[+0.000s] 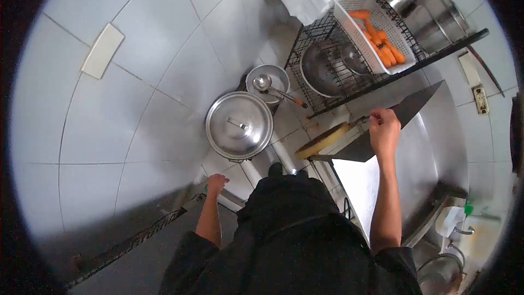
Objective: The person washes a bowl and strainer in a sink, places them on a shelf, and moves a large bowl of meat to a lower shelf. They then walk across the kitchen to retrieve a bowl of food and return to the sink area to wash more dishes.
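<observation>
My right hand [385, 127] is raised over the corner of a dark metal panel [415, 101], its fingers curled in a pinch. A dark handle [357, 121] runs up to the fingertips from a round, tilted thing with a thick yellowish side [323, 141]. I cannot tell whether the fingers grip that handle. Low on the left, my left hand [217, 183] hangs loosely curled, with nothing showing in it. Beyond it stands a lidded steel pot [239, 125]. Behind the pot, a ladle [263, 82] with a wooden handle lies across an open pan [281, 74].
A wire rack [322, 33] at the upper right holds a white basket [404, 33] of carrots [382, 43], metal bowls [319, 71] and steel pots [434, 19]. Tiled wall [136, 76] rises on the left. A steel counter [431, 136] and a tap [464, 230] are at right.
</observation>
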Demonstrator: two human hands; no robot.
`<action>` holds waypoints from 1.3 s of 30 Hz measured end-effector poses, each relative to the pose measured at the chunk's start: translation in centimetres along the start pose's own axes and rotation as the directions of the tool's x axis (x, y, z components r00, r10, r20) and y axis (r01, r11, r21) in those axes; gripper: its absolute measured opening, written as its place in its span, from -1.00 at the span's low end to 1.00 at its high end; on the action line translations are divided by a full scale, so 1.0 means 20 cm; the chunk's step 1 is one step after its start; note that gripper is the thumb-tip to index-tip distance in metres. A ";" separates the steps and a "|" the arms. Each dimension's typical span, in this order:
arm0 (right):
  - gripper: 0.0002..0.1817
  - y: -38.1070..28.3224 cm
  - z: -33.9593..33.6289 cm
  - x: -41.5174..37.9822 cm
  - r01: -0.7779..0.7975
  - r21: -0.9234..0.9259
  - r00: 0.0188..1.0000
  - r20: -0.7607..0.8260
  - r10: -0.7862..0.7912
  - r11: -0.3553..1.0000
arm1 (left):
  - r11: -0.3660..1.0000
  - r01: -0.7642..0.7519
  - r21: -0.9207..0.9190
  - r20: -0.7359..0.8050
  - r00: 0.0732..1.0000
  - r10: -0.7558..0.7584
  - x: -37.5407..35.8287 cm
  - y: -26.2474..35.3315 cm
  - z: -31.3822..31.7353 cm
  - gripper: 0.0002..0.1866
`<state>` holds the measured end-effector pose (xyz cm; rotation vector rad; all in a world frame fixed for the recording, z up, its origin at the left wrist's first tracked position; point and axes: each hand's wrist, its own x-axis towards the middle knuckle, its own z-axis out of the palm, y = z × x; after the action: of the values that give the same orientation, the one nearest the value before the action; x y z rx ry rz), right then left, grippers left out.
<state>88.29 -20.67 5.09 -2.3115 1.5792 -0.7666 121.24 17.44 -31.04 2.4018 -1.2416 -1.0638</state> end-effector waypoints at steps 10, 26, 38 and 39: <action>-0.80 0.02 0.02 0.00 0.034 -0.006 0.990 -0.135 -0.035 0.999 | 0.899 -0.234 0.370 0.104 0.972 0.210 0.01 -0.24 0.21 -0.70; -0.87 0.05 0.00 -0.02 0.019 0.043 0.981 -0.193 -0.010 0.999 | 0.423 0.521 -0.741 0.506 0.848 -0.157 0.17 0.13 -0.06 -0.89; -0.82 0.10 0.03 -0.04 0.085 0.162 0.954 -0.298 -0.033 0.983 | 0.830 0.356 -0.429 0.297 0.924 -0.243 0.06 0.38 -0.10 -0.86; -0.82 0.09 0.01 -0.04 0.107 0.193 0.946 -0.321 -0.040 0.975 | 0.871 0.304 -0.387 0.292 0.936 -0.197 0.04 0.40 -0.10 -0.85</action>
<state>86.77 -20.75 3.81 -2.1872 1.4512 -1.3109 118.05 11.65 -25.96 2.1686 -0.6596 -1.5635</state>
